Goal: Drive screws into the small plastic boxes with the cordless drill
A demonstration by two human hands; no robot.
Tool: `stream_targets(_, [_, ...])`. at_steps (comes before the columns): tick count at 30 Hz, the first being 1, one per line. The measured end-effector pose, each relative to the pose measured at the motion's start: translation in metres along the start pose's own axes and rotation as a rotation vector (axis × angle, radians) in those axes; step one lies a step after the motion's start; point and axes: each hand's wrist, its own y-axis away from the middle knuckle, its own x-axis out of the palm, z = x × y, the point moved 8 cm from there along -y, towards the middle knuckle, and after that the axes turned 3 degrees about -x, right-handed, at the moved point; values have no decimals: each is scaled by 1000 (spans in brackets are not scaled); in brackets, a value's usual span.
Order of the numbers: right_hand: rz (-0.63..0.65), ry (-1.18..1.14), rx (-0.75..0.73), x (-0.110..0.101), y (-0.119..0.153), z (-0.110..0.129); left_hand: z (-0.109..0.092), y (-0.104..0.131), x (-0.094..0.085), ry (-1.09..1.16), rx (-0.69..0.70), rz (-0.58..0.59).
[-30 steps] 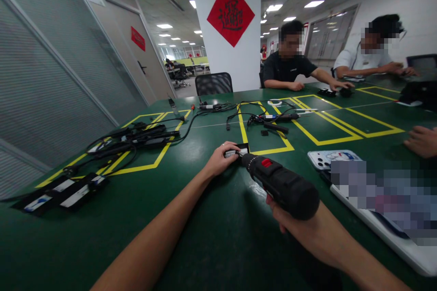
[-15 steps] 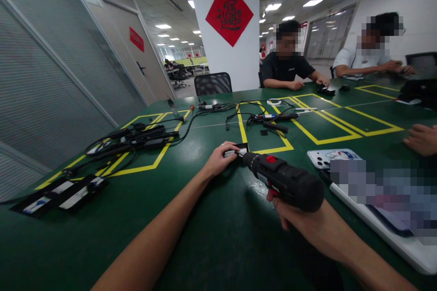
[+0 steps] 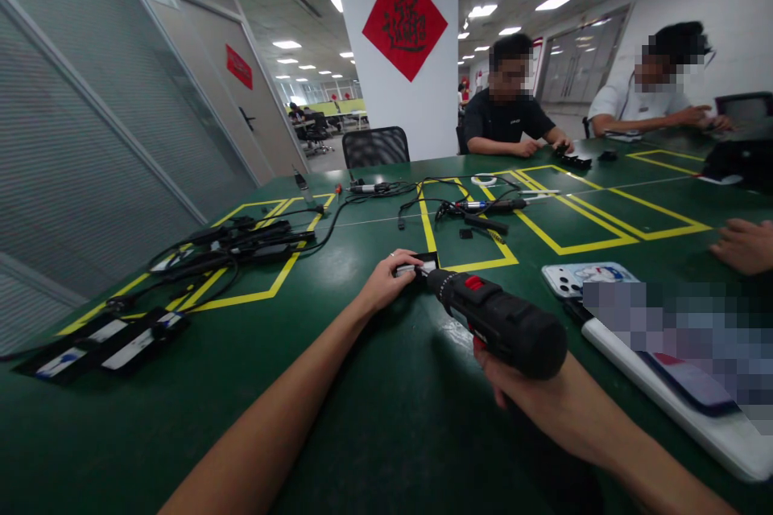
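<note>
Head view: the left hand [image 3: 386,283] presses a small black-and-white part [image 3: 418,266] onto the green desk [image 3: 362,418], grip clamped on it. The right hand [image 3: 543,398], just nearer and to the right, grips a black electric screwdriver [image 3: 498,320], its tip touching the part.
</note>
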Motion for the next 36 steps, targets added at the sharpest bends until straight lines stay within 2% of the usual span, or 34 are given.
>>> stream_targets(11, [40,-64,84,6,-2,-22,2,0,0,3,33,-1])
stream_targets(16, [41,-81,81,6,-2,-18,2,0,0,-9,11,13])
stream_targets(22, [-6,-34,-51,1,-1,-4,3,-1,1,11,22,15])
stream_targets(31, [17,-107,34,5,-4,-14,4,-1,0,14,19,12])
stream_targets(36, [2,-37,18,3,-1,-16,2,-1,-1,12,13,12])
